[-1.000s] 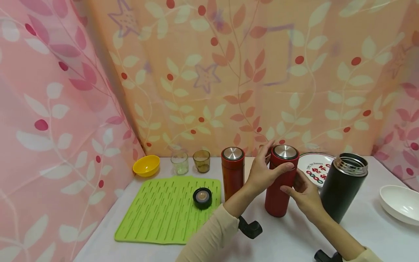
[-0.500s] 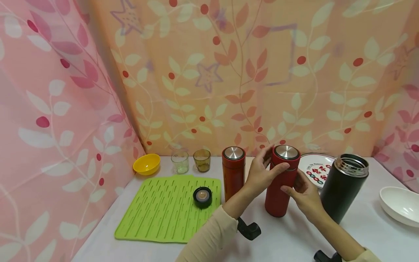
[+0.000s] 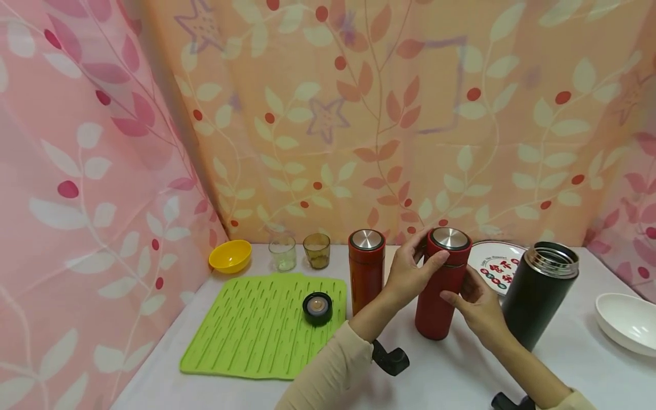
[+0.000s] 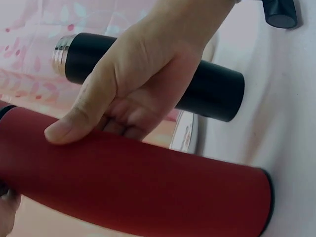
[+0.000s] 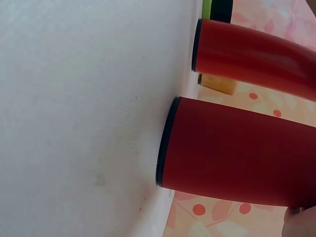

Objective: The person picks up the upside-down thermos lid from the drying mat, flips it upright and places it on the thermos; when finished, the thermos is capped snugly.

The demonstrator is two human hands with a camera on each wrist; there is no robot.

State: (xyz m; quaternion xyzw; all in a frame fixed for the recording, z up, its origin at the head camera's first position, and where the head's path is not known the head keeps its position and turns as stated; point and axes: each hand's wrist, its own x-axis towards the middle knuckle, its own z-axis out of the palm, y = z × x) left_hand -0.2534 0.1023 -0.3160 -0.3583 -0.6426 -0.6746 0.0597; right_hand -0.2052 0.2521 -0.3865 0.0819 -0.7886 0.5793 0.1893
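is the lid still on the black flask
No, the black flask stands open with its bare steel threaded rim showing, while a small black lid lies on the green mat.

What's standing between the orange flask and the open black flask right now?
The red flask, gripped by the left hand near its lid and the right hand at its body. The head view shows it.
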